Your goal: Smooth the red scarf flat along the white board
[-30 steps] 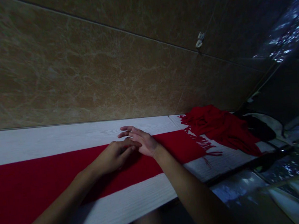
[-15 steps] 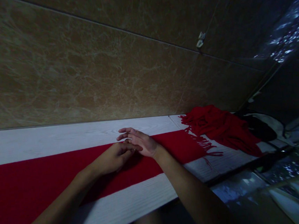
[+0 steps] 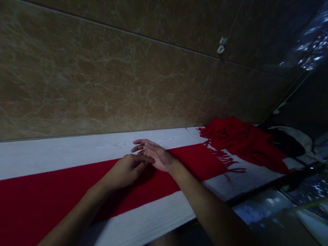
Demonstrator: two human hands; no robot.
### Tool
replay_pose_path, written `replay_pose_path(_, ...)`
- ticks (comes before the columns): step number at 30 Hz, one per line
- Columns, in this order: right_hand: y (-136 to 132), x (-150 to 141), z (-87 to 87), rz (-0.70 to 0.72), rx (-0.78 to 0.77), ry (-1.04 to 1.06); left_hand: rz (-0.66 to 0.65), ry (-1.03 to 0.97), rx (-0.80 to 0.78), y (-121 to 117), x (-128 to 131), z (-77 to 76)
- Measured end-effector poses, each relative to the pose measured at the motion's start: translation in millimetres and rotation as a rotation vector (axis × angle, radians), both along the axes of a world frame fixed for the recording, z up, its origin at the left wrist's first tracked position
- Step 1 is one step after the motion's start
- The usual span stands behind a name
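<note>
A red scarf [image 3: 58,197] lies flat and stretched along the white wood-grain surface, its fringed end toward the right. Above its middle, my left hand [image 3: 130,170] reaches across so that its fingertips meet the palm of my right hand. The left fingers are loosely bent and apart, with nothing visible in them. My right hand [image 3: 158,156] is open, palm turned partly up, fingers extended to the left. A second red fringed cloth [image 3: 240,141] lies crumpled in a heap beyond the scarf's end.
A brown marbled tile wall [image 3: 91,75] rises behind the white surface [image 3: 149,214]. A small white fitting [image 3: 221,45] is on the wall. Past the heap lies a black and white item [image 3: 290,138], possibly a bag. The surface's dark front edge runs near my right forearm.
Both hands keep nearly the same pose and have shifted very slightly to the right in view. The scarf and the crumpled cloth stay as they were.
</note>
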State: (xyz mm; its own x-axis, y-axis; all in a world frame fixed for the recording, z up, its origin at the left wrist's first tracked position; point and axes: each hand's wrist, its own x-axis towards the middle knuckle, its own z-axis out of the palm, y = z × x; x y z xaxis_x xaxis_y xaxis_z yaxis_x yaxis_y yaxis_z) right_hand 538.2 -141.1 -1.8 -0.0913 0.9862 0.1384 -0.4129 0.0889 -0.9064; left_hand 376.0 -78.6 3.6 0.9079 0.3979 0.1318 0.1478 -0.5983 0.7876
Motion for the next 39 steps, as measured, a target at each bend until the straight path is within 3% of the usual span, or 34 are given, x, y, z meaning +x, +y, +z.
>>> replay_pose_path(14,-0.4,-2.2,1.6,-0.123,0.009,-0.018,0.057,-0.057,0.013,5.7,-0.2,-4.7)
replay_pose_path(24,-2.0,1.5,4.7,-0.125,0.015,0.015,0.145,-0.136,0.058,2.3,-2.1,-2.4)
replay_pose_path(39,-2.4,0.0,1.9,-0.097,-0.004,-0.051,0.076,-0.039,0.179,-0.4,-6.9,3.3)
